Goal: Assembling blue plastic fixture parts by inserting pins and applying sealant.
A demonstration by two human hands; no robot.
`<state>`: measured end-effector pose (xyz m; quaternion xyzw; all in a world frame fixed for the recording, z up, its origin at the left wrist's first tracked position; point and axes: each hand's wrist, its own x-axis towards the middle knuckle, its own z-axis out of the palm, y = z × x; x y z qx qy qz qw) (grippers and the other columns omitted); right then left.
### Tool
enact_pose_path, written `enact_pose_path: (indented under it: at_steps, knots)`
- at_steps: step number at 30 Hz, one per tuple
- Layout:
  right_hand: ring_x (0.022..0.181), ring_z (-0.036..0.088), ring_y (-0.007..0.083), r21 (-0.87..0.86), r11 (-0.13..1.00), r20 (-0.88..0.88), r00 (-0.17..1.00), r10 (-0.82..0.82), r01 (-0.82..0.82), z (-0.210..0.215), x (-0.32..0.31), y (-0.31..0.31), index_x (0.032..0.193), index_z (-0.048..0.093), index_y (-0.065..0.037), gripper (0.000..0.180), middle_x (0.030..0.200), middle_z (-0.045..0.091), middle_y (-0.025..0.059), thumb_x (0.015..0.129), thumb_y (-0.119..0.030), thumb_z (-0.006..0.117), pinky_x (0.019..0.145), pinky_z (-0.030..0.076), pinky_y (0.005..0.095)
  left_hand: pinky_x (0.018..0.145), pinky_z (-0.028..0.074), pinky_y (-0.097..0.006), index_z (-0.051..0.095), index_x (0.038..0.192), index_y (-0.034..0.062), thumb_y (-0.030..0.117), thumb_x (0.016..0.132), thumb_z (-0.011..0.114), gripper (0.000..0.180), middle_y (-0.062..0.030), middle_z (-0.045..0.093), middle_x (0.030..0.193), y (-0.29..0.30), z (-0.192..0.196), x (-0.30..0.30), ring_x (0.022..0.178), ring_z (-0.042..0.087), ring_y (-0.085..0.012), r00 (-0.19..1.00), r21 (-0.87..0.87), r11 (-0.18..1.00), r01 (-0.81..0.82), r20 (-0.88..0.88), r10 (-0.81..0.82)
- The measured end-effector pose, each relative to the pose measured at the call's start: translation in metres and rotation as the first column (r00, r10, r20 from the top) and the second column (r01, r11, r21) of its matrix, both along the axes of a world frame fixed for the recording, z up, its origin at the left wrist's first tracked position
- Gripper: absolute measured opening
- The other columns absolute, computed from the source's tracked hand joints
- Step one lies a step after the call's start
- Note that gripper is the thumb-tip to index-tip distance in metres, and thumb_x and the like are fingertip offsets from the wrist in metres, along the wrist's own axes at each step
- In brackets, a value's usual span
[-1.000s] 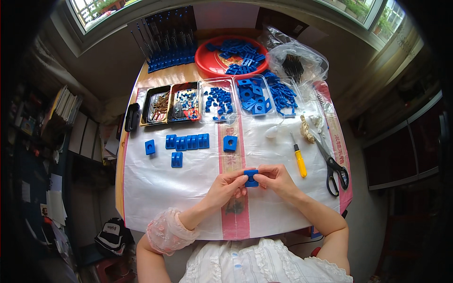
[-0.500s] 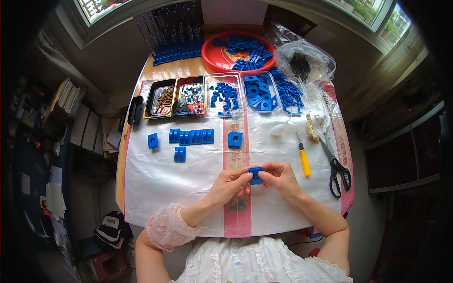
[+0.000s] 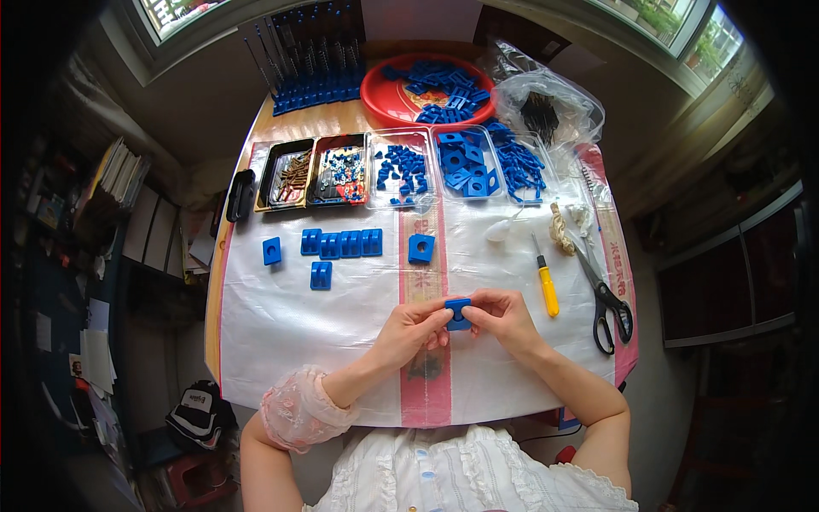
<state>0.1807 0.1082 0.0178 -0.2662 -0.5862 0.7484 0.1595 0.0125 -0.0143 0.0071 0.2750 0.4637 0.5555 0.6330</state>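
Observation:
Between both hands, just above the near middle of the table, is a small blue plastic block (image 3: 458, 315). My left hand (image 3: 409, 328) pinches its left side with thumb and fingers. On its right side my right hand (image 3: 502, 319) grips it the same way, thumb on the face. The fingers cover part of the block. Beyond my hands, a blue block with a round hole (image 3: 421, 248) lies on the pink stripe. To the left sit a row of blue blocks (image 3: 351, 245), a lone blue block (image 3: 321, 276) nearer me, and another holed block (image 3: 271, 250).
At right lie a yellow-handled screwdriver (image 3: 548, 290) and black-handled scissors (image 3: 610, 311). Across the table stand black trays (image 3: 308, 200) of small hardware and clear trays (image 3: 433, 175) of blue parts. Behind them are a red basin (image 3: 373, 101), a plastic bag (image 3: 584, 107) and upright rods (image 3: 320, 72).
The whole view has shifted slightly. Both hands still hold the blue block in the same place over the table, and the things around them lie as before.

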Motion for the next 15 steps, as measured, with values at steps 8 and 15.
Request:
enact_pose_path:
  at_steps: [8, 15]
  knots:
    - [0.067, 0.061, 0.0069, 0.001, 1.000, 0.023, 1.000, -0.003, 0.003, 0.0031, -0.0003, 0.0004, 0.102, 0.068, 0.004, 0.017, 0.085, 0.068, 0.0045, 0.090, -0.007, 0.066, 0.061, 0.050, 0.0212, 0.053, 0.039, -0.015, 0.060, 0.131, 0.0066, 0.017, 0.101, 0.053, 0.032, 0.0023, 0.060, 0.073, 0.0008, 0.0016, 0.0002, 0.062, 0.051, -0.0007, 1.000, 0.005, 1.000, 0.002, -0.011, -0.002]
    - [0.067, 0.061, 0.0071, -0.027, 1.000, -0.002, 1.000, -0.014, 0.014, 0.0028, 0.0001, 0.0000, 0.102, 0.068, 0.004, 0.017, 0.083, 0.067, 0.0042, 0.090, -0.008, 0.066, 0.061, 0.051, 0.0223, 0.052, 0.040, -0.016, 0.058, 0.132, 0.0058, 0.016, 0.101, 0.053, 0.033, 0.0026, 0.061, 0.075, -0.0010, 0.0014, 0.0022, 0.063, 0.053, -0.0005, 0.999, 0.017, 1.000, -0.005, -0.050, 0.006]
